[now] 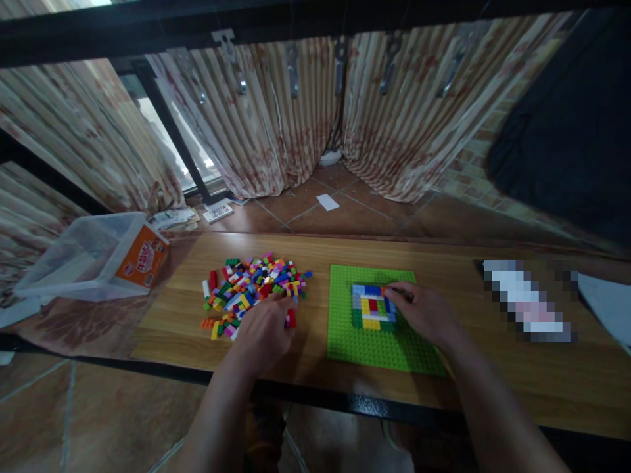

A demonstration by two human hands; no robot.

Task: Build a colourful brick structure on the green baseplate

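Observation:
My left hand point(266, 332) rests at the near right side of a loose pile of coloured toy building bricks point(236, 295), palm down. Its index finger is stretched out, while the other fingers are partly hidden. A red brick point(292, 319) shows right beside those fingers. On a green studded baseplate point(345, 351) stands a square of bricks point(371, 323) with a blue, white and green border around a yellow, white and red centre. My right hand point(419, 309) is at its far right corner, thumb and finger pinched on a small orange-red brick point(384, 290).
A clear plastic bin point(89, 276) with an orange label lies left of the wooden table point(172, 328). A blurred-out item point(527, 302) and white paper point(606, 305) lie on the right. Striped curtains point(276, 118) hang beyond, and a dark shape point(572, 125) fills the upper right.

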